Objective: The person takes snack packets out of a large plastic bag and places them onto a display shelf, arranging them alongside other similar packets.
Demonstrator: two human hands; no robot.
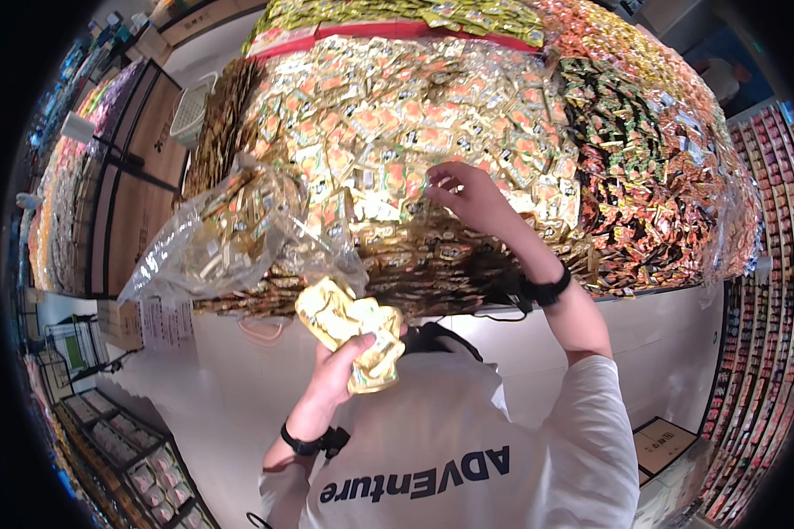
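My left hand (339, 363) is closed around several gold foil snack packets (331, 313), held in a bunch in front of my shirt. Further up and to the right, my right hand (469, 196) is over a wide heap of small gold packets (353, 110) with orange and green print. Its fingers are bent and a little apart, and I see nothing held between them. A clear plastic bag (172, 256) with gold packets in it lies on the heap's near left corner, just beyond my left hand.
Dark packets (613, 132) and orange-red packets (688, 189) are piled to the right of the gold heap. A red divider strip (370, 30) runs along its far side, with green packets (485, 16) behind. Tall stocked shelves (767, 264) stand at the right. A shopping cart (79, 348) is at the left.
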